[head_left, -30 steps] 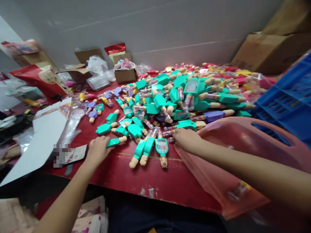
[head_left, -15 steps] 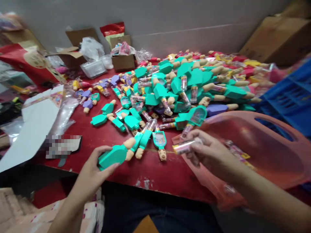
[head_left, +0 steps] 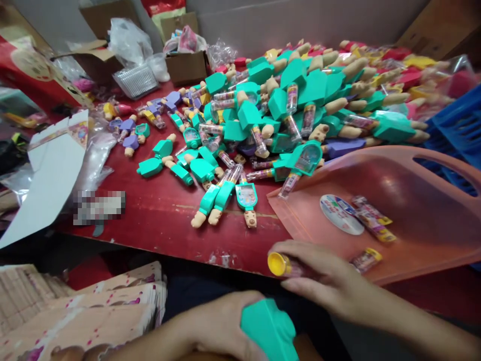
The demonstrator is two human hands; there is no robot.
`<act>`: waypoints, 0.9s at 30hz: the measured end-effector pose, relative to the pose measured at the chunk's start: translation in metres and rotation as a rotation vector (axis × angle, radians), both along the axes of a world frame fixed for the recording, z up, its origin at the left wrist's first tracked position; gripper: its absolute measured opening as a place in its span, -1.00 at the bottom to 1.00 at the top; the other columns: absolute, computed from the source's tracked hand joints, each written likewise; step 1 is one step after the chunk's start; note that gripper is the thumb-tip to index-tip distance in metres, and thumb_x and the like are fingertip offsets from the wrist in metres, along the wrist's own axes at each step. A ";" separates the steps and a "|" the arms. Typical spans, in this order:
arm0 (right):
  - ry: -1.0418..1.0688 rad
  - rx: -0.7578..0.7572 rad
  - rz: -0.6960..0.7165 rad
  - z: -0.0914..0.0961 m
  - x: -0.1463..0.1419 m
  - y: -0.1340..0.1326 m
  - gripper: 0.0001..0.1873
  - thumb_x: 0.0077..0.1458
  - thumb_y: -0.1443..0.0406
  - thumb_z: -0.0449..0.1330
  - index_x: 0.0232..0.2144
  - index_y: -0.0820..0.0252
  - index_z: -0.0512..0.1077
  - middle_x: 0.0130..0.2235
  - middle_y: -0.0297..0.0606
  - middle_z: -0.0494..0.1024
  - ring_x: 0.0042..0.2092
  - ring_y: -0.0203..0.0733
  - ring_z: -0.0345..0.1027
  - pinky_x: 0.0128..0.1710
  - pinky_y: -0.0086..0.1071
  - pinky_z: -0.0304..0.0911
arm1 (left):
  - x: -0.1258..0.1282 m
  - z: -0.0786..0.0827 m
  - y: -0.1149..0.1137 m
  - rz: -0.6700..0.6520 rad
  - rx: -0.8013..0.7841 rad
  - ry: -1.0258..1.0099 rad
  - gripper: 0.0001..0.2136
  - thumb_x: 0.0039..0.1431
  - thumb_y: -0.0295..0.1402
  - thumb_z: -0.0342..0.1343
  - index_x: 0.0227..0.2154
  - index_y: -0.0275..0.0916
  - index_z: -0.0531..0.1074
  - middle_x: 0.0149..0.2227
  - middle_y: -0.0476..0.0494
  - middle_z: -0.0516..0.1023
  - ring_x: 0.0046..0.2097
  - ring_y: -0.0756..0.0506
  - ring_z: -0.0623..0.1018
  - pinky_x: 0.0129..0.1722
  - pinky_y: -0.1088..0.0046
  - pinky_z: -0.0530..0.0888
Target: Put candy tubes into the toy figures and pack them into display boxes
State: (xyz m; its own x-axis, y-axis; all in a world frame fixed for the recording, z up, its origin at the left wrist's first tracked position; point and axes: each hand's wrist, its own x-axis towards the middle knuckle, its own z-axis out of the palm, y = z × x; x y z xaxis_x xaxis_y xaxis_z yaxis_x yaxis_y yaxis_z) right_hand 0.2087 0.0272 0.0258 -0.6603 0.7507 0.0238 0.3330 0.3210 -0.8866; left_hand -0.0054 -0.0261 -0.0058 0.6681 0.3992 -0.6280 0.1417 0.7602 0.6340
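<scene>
My left hand (head_left: 218, 326) is closed around a teal plastic toy case (head_left: 268, 331), low in the view over my lap. Just right of it, my right hand (head_left: 323, 281) pinches a small clear tube with a yellow cap (head_left: 280, 264), its cap pointing left. The two hands are close together in front of the red table's (head_left: 161, 215) near edge. A big heap of teal toy cases and candy tubes (head_left: 285, 110) covers the table's middle and back.
A pink plastic scoop tray (head_left: 413, 200) on the right holds loose tubes (head_left: 374, 225) and a round sticker (head_left: 340, 214). A blue crate (head_left: 460, 130) stands beyond it. Cardboard boxes (head_left: 186, 65) and bags line the back. Stacked printed cards (head_left: 75, 311) lie lower left, a white folded carton (head_left: 52, 175) at left.
Both hands pulled back from the table towards my lap. The left took a teal case from the table, the right a yellow-capped tube. The view tilted down.
</scene>
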 end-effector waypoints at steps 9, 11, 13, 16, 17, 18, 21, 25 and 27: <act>-0.371 0.690 0.371 0.006 0.011 -0.020 -0.73 0.26 0.30 -0.13 -0.26 0.26 0.35 -0.52 -0.30 0.37 -0.50 -0.26 0.16 -0.49 -0.33 -0.03 | -0.007 0.014 0.001 -0.149 0.342 0.298 -0.57 -0.28 -0.15 0.30 -0.34 -0.26 0.36 -0.49 0.09 0.28 -0.43 0.05 0.24 -0.45 0.58 0.21; -0.391 0.720 0.452 0.003 0.007 -0.026 -0.71 0.26 0.29 -0.12 -0.33 0.26 0.36 -0.54 -0.31 0.36 -0.54 -0.25 0.13 -0.51 -0.31 -0.08 | -0.002 0.015 -0.004 -0.235 0.425 0.443 -0.59 -0.28 -0.10 0.30 -0.39 -0.25 0.39 -0.50 0.08 0.31 -0.40 0.02 0.29 -0.44 0.57 0.22; -0.393 0.584 0.494 -0.001 0.004 -0.032 -0.72 0.23 0.25 -0.07 -0.41 0.24 0.35 -0.54 -0.30 0.37 -0.54 -0.25 0.15 -0.53 -0.32 -0.09 | 0.002 0.014 -0.011 -0.277 0.461 0.526 -0.62 -0.25 -0.09 0.29 -0.41 -0.24 0.41 -0.49 0.07 0.34 -0.40 0.01 0.33 -0.44 0.57 0.23; -0.389 0.222 0.431 -0.009 0.001 -0.043 -0.80 0.14 0.22 0.03 -0.43 0.21 0.35 -0.51 -0.30 0.41 -0.51 -0.25 0.22 -0.51 -0.35 -0.06 | 0.004 0.010 -0.022 -0.343 0.502 0.581 -0.66 -0.18 -0.10 0.26 -0.41 -0.23 0.41 -0.51 0.05 0.41 -0.44 0.00 0.38 -0.50 0.58 0.22; -0.408 0.107 0.387 -0.013 0.000 -0.046 -0.81 0.11 0.22 0.06 -0.44 0.20 0.36 -0.51 -0.30 0.42 -0.50 -0.26 0.22 -0.50 -0.37 -0.06 | 0.004 0.009 -0.024 -0.384 0.556 0.606 -0.67 -0.15 -0.09 0.24 -0.40 -0.22 0.41 -0.49 0.03 0.45 -0.44 -0.02 0.41 -0.50 0.57 0.22; -0.433 -0.006 0.342 -0.016 -0.002 -0.050 -0.82 0.08 0.22 0.08 -0.47 0.20 0.36 -0.52 -0.31 0.41 -0.51 -0.27 0.20 -0.51 -0.38 -0.08 | 0.004 0.008 -0.026 -0.439 0.626 0.634 -0.68 -0.11 -0.09 0.21 -0.37 -0.20 0.41 -0.47 0.00 0.48 -0.42 -0.05 0.44 -0.49 0.55 0.23; -0.465 -0.530 0.199 -0.028 -0.011 -0.057 -0.71 -0.03 0.13 0.11 -0.61 0.22 0.27 -0.61 -0.37 0.26 -0.58 -0.37 0.02 -0.57 -0.43 -0.17 | 0.002 0.007 -0.025 -0.631 0.823 0.685 -0.70 0.00 -0.10 0.13 -0.26 -0.16 0.40 -0.39 -0.11 0.55 -0.37 -0.15 0.51 -0.45 0.48 0.30; -0.236 -1.253 0.003 -0.034 -0.017 -0.057 -0.53 -0.11 -0.09 0.07 -0.62 0.19 0.15 -0.69 -0.48 0.05 -0.64 -0.44 -0.19 -0.64 -0.48 -0.24 | -0.001 0.006 -0.019 -0.675 0.885 0.737 -0.65 0.01 -0.05 0.12 -0.19 -0.12 0.39 -0.34 -0.14 0.56 -0.31 -0.23 0.54 -0.40 0.40 0.36; -0.254 -1.183 0.065 -0.030 -0.016 -0.052 -0.53 -0.05 -0.09 0.04 -0.60 0.20 0.17 -0.68 -0.47 0.09 -0.64 -0.43 -0.15 -0.64 -0.49 -0.22 | -0.003 0.007 -0.015 -0.642 0.850 0.756 -0.62 -0.04 -0.02 0.15 -0.19 -0.09 0.40 -0.35 -0.12 0.56 -0.31 -0.22 0.53 -0.41 0.41 0.36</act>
